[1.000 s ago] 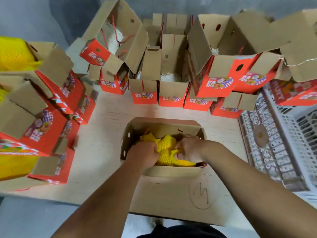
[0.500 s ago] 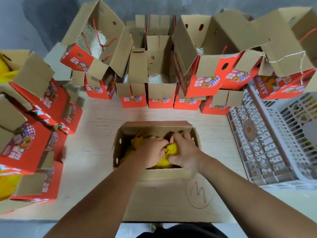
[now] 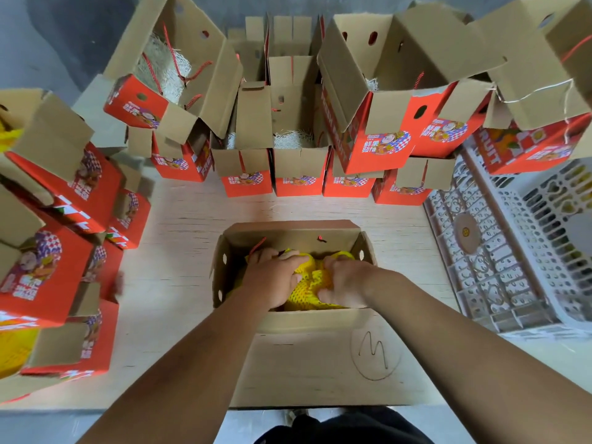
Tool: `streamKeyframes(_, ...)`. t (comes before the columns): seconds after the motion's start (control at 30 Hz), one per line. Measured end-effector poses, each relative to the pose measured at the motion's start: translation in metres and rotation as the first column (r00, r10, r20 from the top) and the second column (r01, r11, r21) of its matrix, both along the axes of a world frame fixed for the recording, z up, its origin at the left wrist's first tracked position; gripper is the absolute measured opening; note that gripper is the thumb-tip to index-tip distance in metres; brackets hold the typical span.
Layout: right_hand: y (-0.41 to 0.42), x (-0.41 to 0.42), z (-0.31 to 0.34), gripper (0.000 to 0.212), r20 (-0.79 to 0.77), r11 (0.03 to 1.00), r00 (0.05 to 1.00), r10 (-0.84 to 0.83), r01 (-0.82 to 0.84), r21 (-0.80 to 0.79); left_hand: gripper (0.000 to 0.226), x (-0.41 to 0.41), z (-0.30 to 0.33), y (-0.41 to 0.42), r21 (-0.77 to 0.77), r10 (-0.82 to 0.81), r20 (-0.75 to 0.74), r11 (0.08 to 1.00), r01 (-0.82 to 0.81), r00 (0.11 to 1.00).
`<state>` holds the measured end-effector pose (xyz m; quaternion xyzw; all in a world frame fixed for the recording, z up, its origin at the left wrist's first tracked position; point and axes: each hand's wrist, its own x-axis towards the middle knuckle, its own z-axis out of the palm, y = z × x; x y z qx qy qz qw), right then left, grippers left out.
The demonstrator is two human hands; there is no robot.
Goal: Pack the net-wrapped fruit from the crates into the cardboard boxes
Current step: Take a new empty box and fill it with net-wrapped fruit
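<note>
An open cardboard box (image 3: pixel 290 230) stands on the table right in front of me, its near flap folded toward me with a pen mark on it. Yellow net-wrapped fruit (image 3: pixel 309 288) fills the inside. My left hand (image 3: pixel 275 278) lies over the left part of the fruit, fingers curled into the yellow netting. My right hand (image 3: pixel 344 283) grips the netting on the right side, fingers bent down into the box. Most of the fruit is hidden under both hands.
Open red-and-brown boxes (image 3: pixel 298 161) with white shredded padding line the back of the wooden table (image 3: pixel 179 251); more are stacked at the left (image 3: pixel 51 251) and right (image 3: pixel 394 100). White plastic crates (image 3: pixel 519 245) stand at the right. Yellow netting (image 3: pixel 12 350) shows at the far left.
Both hands have stayed in the box, working the yellow netted fruit lower; my left hand now spreads wider over it and the hands sit slightly further apart.
</note>
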<state>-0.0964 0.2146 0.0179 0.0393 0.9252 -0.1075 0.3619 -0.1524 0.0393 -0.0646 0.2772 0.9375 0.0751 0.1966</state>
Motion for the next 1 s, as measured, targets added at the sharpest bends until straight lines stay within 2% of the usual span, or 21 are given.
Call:
streamKeyframes(0.1, -0.013, -0.008, -0.004, 0.067, 0.167, 0.976, 0.977, 0.129, -0.155, 0.150, 0.047, 0.002, 0.001, 0.010, 0.043, 0.041, 0.003, 0.998, -0.041, 0.999)
streamKeyframes(0.2, -0.019, -0.007, -0.016, 0.073, 0.218, 0.888, 0.953, 0.212, -0.281, 0.364, 0.040, 0.006, 0.008, 0.015, 0.125, 0.075, -0.035, 0.990, -0.070, 0.997)
streamKeyframes(0.27, -0.020, -0.009, -0.021, 0.081, 0.252, 0.805, 0.932, 0.260, -0.354, 0.477, 0.026, 0.008, 0.017, 0.015, 0.203, 0.107, -0.029, 0.974, -0.099, 0.994)
streamKeyframes(0.3, -0.019, -0.011, -0.021, 0.081, 0.258, 0.782, 0.922, 0.290, -0.383, 0.492, 0.017, 0.009, 0.020, 0.014, 0.236, 0.110, 0.035, 0.965, -0.116, 0.993)
streamKeyframes(0.33, -0.019, -0.014, -0.019, 0.078, 0.217, 0.806, 0.933, 0.287, -0.358, 0.471, 0.012, 0.010, 0.023, 0.012, 0.246, 0.098, 0.139, 0.961, -0.130, 0.985)
streamKeyframes(0.4, -0.019, -0.015, -0.010, 0.078, 0.038, 0.874, 0.962, 0.272, -0.263, 0.410, 0.016, 0.014, 0.025, 0.009, 0.191, 0.050, 0.317, 0.975, -0.115, 0.947)
streamKeyframes(0.47, -0.015, -0.012, 0.001, 0.085, -0.047, 0.926, 0.977, 0.208, -0.181, 0.331, 0.021, 0.015, 0.024, 0.010, 0.112, 0.055, 0.353, 0.989, -0.100, 0.934)
streamKeyframes(0.53, -0.009, -0.010, 0.008, 0.079, 0.048, 0.973, 0.994, 0.095, -0.103, 0.206, 0.023, 0.013, 0.024, 0.016, 0.042, 0.068, 0.361, 0.995, -0.090, 0.930)
streamKeyframes(0.6, -0.009, -0.011, 0.012, 0.069, 0.172, 0.979, 0.981, 0.088, -0.117, 0.166, 0.026, 0.012, 0.023, 0.024, -0.036, 0.059, 0.382, 0.998, -0.049, 0.922)
streamKeyframes(0.7, -0.023, -0.013, 0.009, 0.050, 0.182, 0.954, 0.964, 0.193, -0.228, 0.196, 0.031, 0.010, 0.025, 0.032, -0.088, 0.079, 0.386, 0.995, -0.049, 0.919)
streamKeyframes(0.8, -0.035, -0.012, 0.000, 0.055, 0.193, 0.970, 0.975, 0.109, -0.147, 0.195, 0.035, 0.010, 0.032, 0.032, -0.104, 0.102, 0.332, 0.992, -0.071, 0.938)
streamKeyframes(0.87, -0.035, -0.005, 0.004, 0.064, 0.113, 0.955, 0.982, 0.150, -0.174, 0.240, 0.033, 0.014, 0.043, 0.031, -0.110, 0.097, 0.317, 0.992, -0.065, 0.943)
streamKeyframes(0.93, -0.020, 0.006, 0.012, 0.068, -0.066, 0.942, 0.973, 0.221, -0.195, 0.275, 0.025, 0.018, 0.056, 0.034, -0.076, 0.073, 0.308, 0.996, -0.052, 0.949)
streamKeyframes(1.0, 0.007, 0.022, 0.020, 0.052, -0.318, 0.973, 0.929, 0.188, -0.132, 0.188, 0.018, 0.025, 0.073, 0.045, 0.016, 0.068, 0.253, 0.997, -0.074, 0.965)
